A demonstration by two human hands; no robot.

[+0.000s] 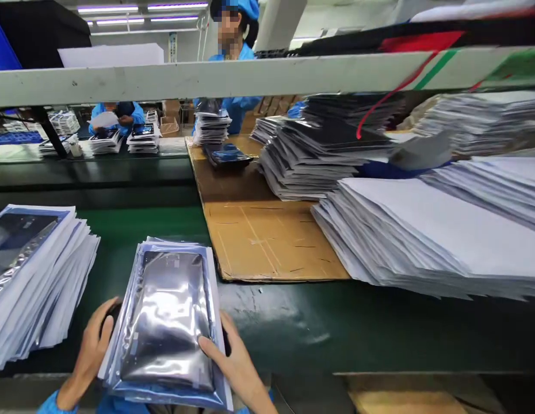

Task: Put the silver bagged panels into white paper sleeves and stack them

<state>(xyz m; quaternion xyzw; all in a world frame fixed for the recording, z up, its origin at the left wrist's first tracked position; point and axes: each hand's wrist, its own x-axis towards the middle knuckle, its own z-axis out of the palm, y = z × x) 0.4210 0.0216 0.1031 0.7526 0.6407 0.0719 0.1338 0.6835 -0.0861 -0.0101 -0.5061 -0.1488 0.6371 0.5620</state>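
Observation:
A dark flat device in a clear shiny bag (168,322) lies at the near edge of the green belt (336,322). My left hand (91,352) grips the bag's left edge, fingers curled under it. My right hand (233,359) holds the right edge with the thumb pressed on top of the plastic. Both hands are closed on the same bagged device.
A fanned stack of bagged pieces (32,276) sits at the left. A cardboard sheet (259,236) lies in the middle, with large stacks of white sleeves (427,236) and dark bagged pieces (310,152) at the right. A grey rail (250,77) crosses overhead. People in blue (233,57) work beyond.

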